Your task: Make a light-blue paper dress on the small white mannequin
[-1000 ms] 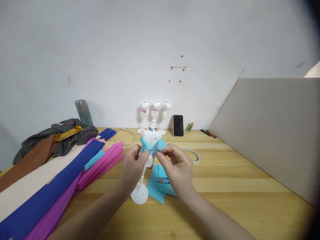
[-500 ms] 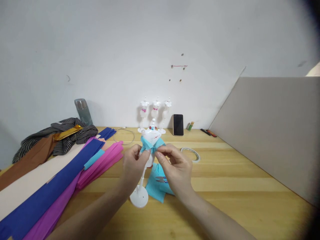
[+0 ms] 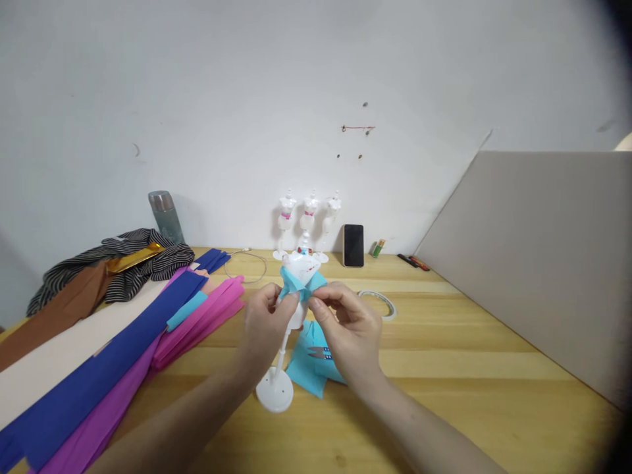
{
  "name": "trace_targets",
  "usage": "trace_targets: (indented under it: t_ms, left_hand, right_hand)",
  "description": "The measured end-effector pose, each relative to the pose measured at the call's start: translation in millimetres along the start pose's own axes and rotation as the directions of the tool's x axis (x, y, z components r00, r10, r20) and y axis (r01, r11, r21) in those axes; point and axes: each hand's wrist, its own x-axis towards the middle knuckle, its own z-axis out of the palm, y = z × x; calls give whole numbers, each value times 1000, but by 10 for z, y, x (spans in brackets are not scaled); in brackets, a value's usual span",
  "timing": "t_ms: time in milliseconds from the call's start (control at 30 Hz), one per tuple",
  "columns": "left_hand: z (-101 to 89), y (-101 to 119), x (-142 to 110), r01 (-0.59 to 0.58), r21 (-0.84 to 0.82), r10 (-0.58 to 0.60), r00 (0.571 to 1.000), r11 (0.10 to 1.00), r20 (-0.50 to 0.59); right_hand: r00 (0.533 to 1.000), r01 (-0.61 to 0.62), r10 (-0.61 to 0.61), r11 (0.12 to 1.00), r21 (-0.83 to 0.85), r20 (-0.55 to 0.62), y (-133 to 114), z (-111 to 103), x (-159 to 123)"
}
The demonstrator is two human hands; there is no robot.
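Head view, left hand (image 3: 264, 324) and right hand (image 3: 348, 329) both pinched on turquoise paper strip (image 3: 301, 286) wrapped around white mannequin stand (image 3: 295, 266) at table centre, turquoise sheet (image 3: 309, 365) lay at 5 o'clock of stand's base, tape roll (image 3: 378, 303) at 3 o'clock.

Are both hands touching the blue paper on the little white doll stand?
Touching. The head view shows left hand and right hand pinching the blue paper wrapped on the stand.
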Motion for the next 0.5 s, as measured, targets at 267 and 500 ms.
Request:
trace_targets:
  t_ms: [267,500]
  left_hand:
    - [-4,17,-9,5,17,-5,1000,1000,14]
    - [-12,41,-4,5,17,-4,1000,1000,-18]
  right_hand:
    - [999,-37,37,998,58,-6,-38,4,12]
    - [994,-98,104,986,138,-41,-37,13,31]
